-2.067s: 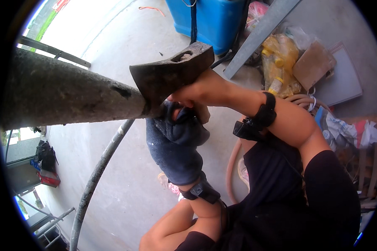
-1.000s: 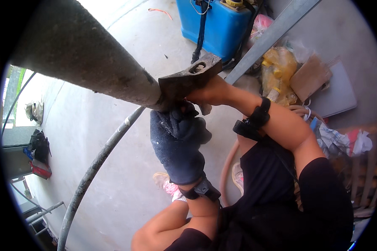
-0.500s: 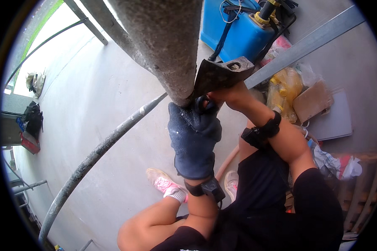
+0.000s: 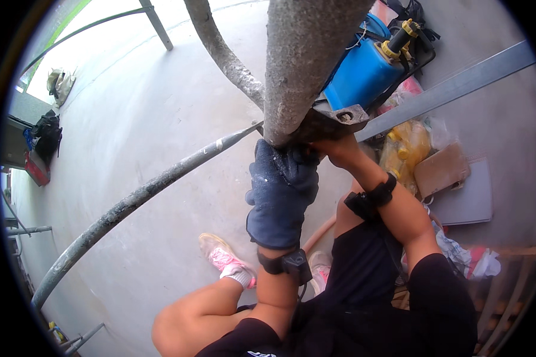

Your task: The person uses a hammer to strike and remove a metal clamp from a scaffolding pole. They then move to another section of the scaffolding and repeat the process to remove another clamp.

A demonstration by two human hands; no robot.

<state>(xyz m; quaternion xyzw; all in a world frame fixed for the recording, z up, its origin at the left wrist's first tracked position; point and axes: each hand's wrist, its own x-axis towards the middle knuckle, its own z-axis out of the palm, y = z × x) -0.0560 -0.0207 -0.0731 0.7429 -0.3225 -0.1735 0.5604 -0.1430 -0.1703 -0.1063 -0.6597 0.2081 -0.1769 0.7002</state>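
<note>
My left hand (image 4: 283,193), in a dusty blue-grey glove, is closed around the lower visible part of a thick, rough grey metal post (image 4: 301,65); its fingertips are hidden behind it. Close by on the right, my bare right hand (image 4: 340,150) is bent up under a dark metal bracket (image 4: 333,123) with a hole in its pale end. Its fingers go out of sight beneath the bracket, pressed against it. A black strap with a small device circles each of my wrists.
A curved, paint-spotted pipe (image 4: 143,193) runs down to the left. On the right a flat metal bar (image 4: 452,86) slants past a blue tank (image 4: 363,74). Yellowish plastic bottles (image 4: 406,146), boards (image 4: 467,193) and a wooden pallet (image 4: 509,285) lie beyond. Bags (image 4: 44,134) stand far left.
My view has shifted, so the post and bracket appear farther right and the floor pipe swings flatter. Both hands stay at the post and bracket, with the left glove turned slightly.
</note>
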